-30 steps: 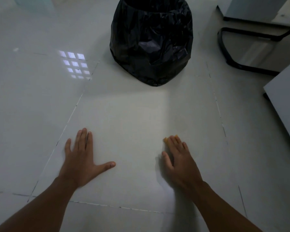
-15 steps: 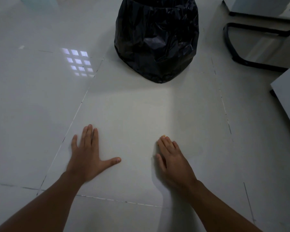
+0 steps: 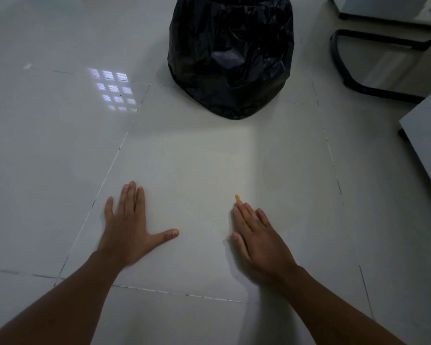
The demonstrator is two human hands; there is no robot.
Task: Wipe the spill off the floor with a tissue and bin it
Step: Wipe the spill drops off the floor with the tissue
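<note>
Both of my hands lie flat, palms down, on the pale tiled floor (image 3: 197, 170). My left hand (image 3: 132, 227) has its fingers together and thumb spread to the right. My right hand (image 3: 259, 235) rests to the right of it, holding nothing. A small orange smear (image 3: 237, 197) sits on the tile just beyond my right fingertips. A bin lined with a black plastic bag (image 3: 230, 56) stands further ahead, at top centre. No tissue is visible.
A black tubular chair base (image 3: 358, 83) stands at the upper right, with a grey cabinet (image 3: 383, 6) behind it. A grey panel edge (image 3: 426, 135) juts in from the right. A window reflection (image 3: 112, 92) shines on the floor at the left.
My right hand has drawn back toward me, uncovering the orange smear that was at its fingertips. The view has shifted slightly; my left hand stays flat on the floor.
</note>
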